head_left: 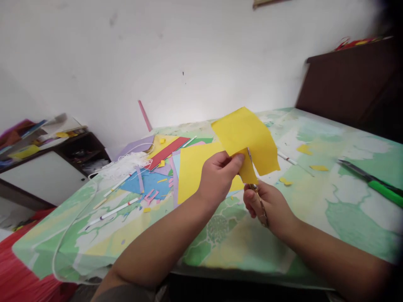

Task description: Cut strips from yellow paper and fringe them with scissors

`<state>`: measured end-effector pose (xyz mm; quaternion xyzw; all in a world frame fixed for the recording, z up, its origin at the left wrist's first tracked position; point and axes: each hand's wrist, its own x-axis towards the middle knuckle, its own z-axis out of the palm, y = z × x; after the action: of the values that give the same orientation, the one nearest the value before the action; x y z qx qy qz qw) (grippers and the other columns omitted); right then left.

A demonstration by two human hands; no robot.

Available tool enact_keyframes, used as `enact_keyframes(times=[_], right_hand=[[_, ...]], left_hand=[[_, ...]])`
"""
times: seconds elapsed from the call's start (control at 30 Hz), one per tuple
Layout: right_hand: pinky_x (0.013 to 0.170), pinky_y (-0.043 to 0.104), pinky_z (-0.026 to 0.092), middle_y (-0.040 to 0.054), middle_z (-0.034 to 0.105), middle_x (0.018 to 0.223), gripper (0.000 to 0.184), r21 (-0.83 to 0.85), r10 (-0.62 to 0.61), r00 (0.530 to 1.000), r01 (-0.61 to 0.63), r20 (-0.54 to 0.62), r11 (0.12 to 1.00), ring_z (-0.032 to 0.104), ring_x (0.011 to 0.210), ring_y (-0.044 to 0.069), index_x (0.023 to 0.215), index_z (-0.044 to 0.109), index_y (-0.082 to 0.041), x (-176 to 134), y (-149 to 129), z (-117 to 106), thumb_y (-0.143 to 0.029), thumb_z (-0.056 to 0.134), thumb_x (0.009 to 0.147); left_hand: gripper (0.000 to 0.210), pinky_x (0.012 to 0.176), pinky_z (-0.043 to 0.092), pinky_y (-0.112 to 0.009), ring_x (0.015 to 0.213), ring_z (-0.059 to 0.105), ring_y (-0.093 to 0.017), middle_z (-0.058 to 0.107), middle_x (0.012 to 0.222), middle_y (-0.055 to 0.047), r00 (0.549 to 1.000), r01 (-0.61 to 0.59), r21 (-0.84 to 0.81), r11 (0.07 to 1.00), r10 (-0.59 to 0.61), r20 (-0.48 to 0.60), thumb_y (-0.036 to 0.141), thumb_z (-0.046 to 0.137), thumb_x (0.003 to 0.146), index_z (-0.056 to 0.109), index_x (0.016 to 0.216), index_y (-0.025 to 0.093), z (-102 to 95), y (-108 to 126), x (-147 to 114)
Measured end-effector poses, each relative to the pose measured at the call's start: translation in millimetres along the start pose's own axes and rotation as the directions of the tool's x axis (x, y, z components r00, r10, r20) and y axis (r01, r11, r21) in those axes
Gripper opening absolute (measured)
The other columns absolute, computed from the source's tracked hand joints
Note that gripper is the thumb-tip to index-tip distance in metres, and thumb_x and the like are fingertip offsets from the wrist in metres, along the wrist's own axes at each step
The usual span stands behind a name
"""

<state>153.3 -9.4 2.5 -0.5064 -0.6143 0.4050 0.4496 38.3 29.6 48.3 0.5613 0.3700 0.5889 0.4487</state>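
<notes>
My left hand (220, 174) pinches a sheet of yellow paper (245, 134) between thumb and fingers, above the table. In my right hand (273, 205) is a pair of scissors (260, 205), with its handles in my fingers. The scissor blades point up and away from me, inside a cut in the paper, and the flap left of the cut lies under my left thumb. A second yellow sheet (190, 172) lies on the table beneath, partly covered by my left hand. Part of the blades is hidden behind the paper.
A green-handled tool with a dark blade (374, 180) lies at the right. White string (129, 165), a blue sheet (141, 183), a red strip (168, 152), thin white sticks (116, 209) and paper scraps (151, 196) spread over the left side. Low shelves (47, 167) stand left of the patterned tablecloth (340, 243).
</notes>
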Motion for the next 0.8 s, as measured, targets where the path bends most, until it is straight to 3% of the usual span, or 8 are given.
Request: enact_keyframes(times=[0.1, 0.2, 0.3, 0.37, 0.47, 0.6, 0.7, 0.8], right_hand=[[0.037, 0.024, 0.033, -0.0041, 0.041, 0.038, 0.049, 0.033, -0.007, 0.986, 0.013, -0.168, 0.999, 0.040, 0.036, 0.010, 0.057, 0.041, -0.022, 2, -9, -12, -0.069, 0.041, 0.068], [0.036, 0.023, 0.033, -0.0034, 0.041, 0.038, 0.050, 0.081, 0.027, 0.928, 0.004, -0.371, 0.997, 0.039, 0.035, 0.009, 0.052, 0.039, -0.022, 8, -13, -29, -0.068, 0.043, 0.068], [0.037, 0.023, 0.032, -0.0040, 0.040, 0.039, 0.049, 0.168, 0.083, 0.866, 0.002, -0.494, 0.986, 0.038, 0.035, 0.008, 0.051, 0.037, -0.022, 15, -8, -45, -0.066, 0.047, 0.068], [0.039, 0.023, 0.033, -0.0038, 0.040, 0.041, 0.049, 0.185, 0.075, 0.851, 0.026, -0.520, 0.982, 0.039, 0.038, 0.009, 0.051, 0.035, -0.022, 19, -2, -51, -0.066, 0.046, 0.070], [0.045, 0.025, 0.037, -0.0024, 0.042, 0.048, 0.050, 0.203, 0.023, 0.878, 0.086, -0.478, 0.975, 0.042, 0.044, 0.010, 0.055, 0.038, -0.021, 26, 7, -52, -0.069, 0.038, 0.072], [0.054, 0.028, 0.043, 0.0004, 0.049, 0.057, 0.055, 0.265, -0.043, 0.943, 0.137, -0.331, 0.955, 0.046, 0.051, 0.012, 0.061, 0.045, -0.020, 28, 12, -48, -0.072, 0.030, 0.072], [0.059, 0.029, 0.045, 0.0042, 0.057, 0.066, 0.054, 0.301, -0.037, 0.991, 0.073, -0.125, 0.951, 0.052, 0.056, 0.013, 0.064, 0.050, -0.019, 6, 10, -49, -0.069, 0.034, 0.074], [0.063, 0.029, 0.047, 0.0058, 0.062, 0.067, 0.044, 0.123, 0.049, 0.995, -0.060, 0.090, 0.991, 0.056, 0.062, 0.015, 0.068, 0.058, -0.017, -30, 10, -53, -0.060, 0.048, 0.074]], left_hand=[[0.023, 0.053, 0.042, -0.022, 0.054, 0.048, -0.008, 0.051, 0.057, 0.002, 0.987, -0.055, -0.030, 0.998, 0.059, 0.147, 0.039, 0.061, 0.068, 0.059, 0.064, 0.016, 25.1, 10, 15], [0.021, 0.056, 0.045, -0.023, 0.054, 0.049, -0.008, 0.051, 0.056, 0.002, 0.947, -0.055, -0.089, 0.994, 0.080, 0.312, 0.035, 0.061, 0.068, 0.057, 0.060, 0.016, 57.9, 14, 35], [0.018, 0.058, 0.046, -0.025, 0.057, 0.052, -0.009, 0.054, 0.062, 0.001, 0.930, 0.044, -0.175, 0.984, 0.023, 0.367, 0.032, 0.060, 0.067, 0.058, 0.063, 0.015, 88.7, 11, 50], [0.017, 0.057, 0.045, -0.025, 0.056, 0.051, -0.009, 0.054, 0.062, 0.001, 0.919, 0.091, -0.191, 0.977, -0.009, 0.393, 0.031, 0.060, 0.067, 0.058, 0.065, 0.014, 100.9, 6, 54], [0.017, 0.055, 0.044, -0.024, 0.053, 0.049, -0.008, 0.050, 0.058, 0.002, 0.911, 0.125, -0.169, 0.978, -0.046, 0.410, 0.030, 0.060, 0.066, 0.056, 0.062, 0.014, 101.9, 0, 51], [0.018, 0.055, 0.044, -0.024, 0.053, 0.049, -0.008, 0.049, 0.058, 0.002, 0.937, 0.146, -0.146, 0.978, -0.090, 0.337, 0.030, 0.060, 0.065, 0.054, 0.062, 0.014, 80.3, -2, 48], [0.018, 0.054, 0.041, -0.022, 0.055, 0.049, -0.008, 0.050, 0.059, 0.002, 0.963, 0.135, -0.162, 0.978, -0.091, 0.255, 0.031, 0.061, 0.064, 0.055, 0.065, 0.014, 54.5, -2, 51], [0.016, 0.053, 0.039, -0.021, 0.055, 0.051, -0.009, 0.052, 0.058, 0.002, 0.984, 0.133, -0.204, 0.970, -0.105, 0.142, 0.029, 0.062, 0.062, 0.056, 0.066, 0.014, 25.9, -3, 54]])
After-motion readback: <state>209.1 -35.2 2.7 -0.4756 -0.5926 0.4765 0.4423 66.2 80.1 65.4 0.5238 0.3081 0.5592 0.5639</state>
